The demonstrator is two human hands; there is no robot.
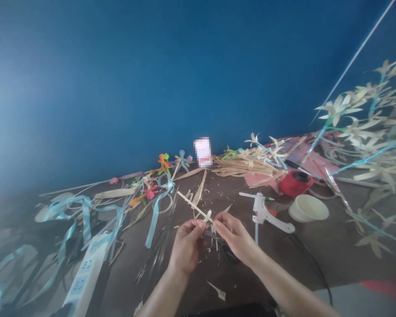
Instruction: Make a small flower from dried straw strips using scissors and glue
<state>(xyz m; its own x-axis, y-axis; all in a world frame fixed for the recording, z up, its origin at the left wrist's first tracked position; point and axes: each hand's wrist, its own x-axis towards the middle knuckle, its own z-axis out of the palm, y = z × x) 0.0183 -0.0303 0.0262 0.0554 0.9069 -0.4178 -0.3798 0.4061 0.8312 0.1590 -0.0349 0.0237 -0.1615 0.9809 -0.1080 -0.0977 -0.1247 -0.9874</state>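
My left hand pinches a short pale husk-like piece between thumb and forefinger. Close beside it, my right hand has its fingers closed on one end of a long, narrow pale strip, which slants up to the left and crosses behind the short piece. Dark scissors lie partly hidden under my hands, with small pale scraps around them. A white glue gun rests on the dark table to the right of my right hand.
A white paper cup and a red spool stand at the right, by pale flowers on blue stems. Light blue ribbon and a white power strip are at left. Dried pale strips lie at the back.
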